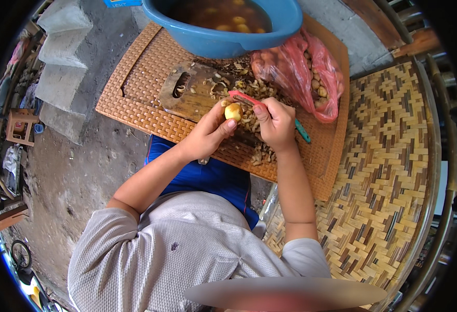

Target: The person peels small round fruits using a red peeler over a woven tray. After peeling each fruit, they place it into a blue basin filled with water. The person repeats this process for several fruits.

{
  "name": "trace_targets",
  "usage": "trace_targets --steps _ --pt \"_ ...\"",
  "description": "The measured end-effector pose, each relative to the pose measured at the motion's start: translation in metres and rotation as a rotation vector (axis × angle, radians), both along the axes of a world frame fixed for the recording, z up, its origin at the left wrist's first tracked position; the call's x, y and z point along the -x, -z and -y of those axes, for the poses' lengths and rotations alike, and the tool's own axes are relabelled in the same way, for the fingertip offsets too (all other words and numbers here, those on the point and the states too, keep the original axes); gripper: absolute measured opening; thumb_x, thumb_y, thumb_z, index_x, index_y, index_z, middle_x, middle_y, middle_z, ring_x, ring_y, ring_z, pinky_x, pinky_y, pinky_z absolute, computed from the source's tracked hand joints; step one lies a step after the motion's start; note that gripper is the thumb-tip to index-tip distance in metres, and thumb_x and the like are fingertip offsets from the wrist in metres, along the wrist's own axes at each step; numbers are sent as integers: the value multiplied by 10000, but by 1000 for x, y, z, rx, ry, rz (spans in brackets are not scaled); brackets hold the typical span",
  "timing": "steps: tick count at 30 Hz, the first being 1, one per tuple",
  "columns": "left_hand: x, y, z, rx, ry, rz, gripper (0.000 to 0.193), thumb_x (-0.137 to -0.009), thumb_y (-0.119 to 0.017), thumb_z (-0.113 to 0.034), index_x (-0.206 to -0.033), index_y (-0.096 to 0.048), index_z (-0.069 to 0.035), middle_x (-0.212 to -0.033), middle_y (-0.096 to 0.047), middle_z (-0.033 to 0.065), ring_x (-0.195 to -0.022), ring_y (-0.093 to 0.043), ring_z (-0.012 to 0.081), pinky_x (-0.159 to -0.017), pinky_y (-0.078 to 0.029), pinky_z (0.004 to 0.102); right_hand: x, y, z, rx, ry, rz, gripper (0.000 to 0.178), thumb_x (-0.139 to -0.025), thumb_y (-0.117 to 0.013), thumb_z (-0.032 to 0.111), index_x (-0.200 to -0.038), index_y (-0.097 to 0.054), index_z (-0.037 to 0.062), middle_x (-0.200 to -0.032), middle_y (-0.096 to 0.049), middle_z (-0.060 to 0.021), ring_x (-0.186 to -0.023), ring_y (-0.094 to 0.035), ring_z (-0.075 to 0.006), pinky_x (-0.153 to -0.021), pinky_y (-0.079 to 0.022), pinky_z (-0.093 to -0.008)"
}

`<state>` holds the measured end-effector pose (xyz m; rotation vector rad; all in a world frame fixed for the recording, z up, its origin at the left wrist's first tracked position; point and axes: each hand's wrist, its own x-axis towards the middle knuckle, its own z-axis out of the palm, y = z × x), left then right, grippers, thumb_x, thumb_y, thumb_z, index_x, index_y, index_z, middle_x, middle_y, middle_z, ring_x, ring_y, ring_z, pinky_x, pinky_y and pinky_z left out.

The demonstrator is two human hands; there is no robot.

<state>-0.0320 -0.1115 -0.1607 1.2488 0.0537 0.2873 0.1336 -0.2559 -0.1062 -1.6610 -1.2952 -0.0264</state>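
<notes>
My left hand (208, 131) grips a small partly peeled potato (233, 113), with pale yellow flesh and some brown skin showing. Closed around a red-handled peeler (246, 97) is my right hand (277, 125), just right of the potato. The peeler's head points left, above the potato, and I cannot tell whether it touches. Beneath both hands lies a wooden cutting board (174, 107) with a handle slot, strewn with peelings (259, 115). A green handle (302, 131) sticks out beside my right wrist; the rest of that tool is hidden.
A blue basin (218, 46) of brownish water with several potatoes stands at the table's far side. Right of it, a red plastic bag (326, 70) holds unpeeled potatoes. The woven-top table (129, 101) adjoins a bamboo-mat bench (381, 156). Concrete steps (64, 62) rise at far left.
</notes>
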Motion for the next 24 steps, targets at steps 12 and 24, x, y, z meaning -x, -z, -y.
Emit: trace_targets --steps 12,24 --pt "-4 -12 3 -110 -104 2 431 -1124 -663 -174 -1501 -515 -28 -1148 -651 38 -972 -602 108 -868 -536 307 3 -1 -3 69 -111 95 364 -1050 -744 275 -788 -630 50 -617 -569 -130 -538 -612 -314 -508 -449 -430" --pt "-3 -10 2 -207 -148 -3 357 -1097 -656 -138 -1413 -570 3 -1193 -676 143 -1053 -671 311 -979 -533 416 2 -1 0 82 -131 92 381 -1044 -753 298 -780 -630 52 -635 -589 -133 -546 -624 -336 -511 -459 -434"
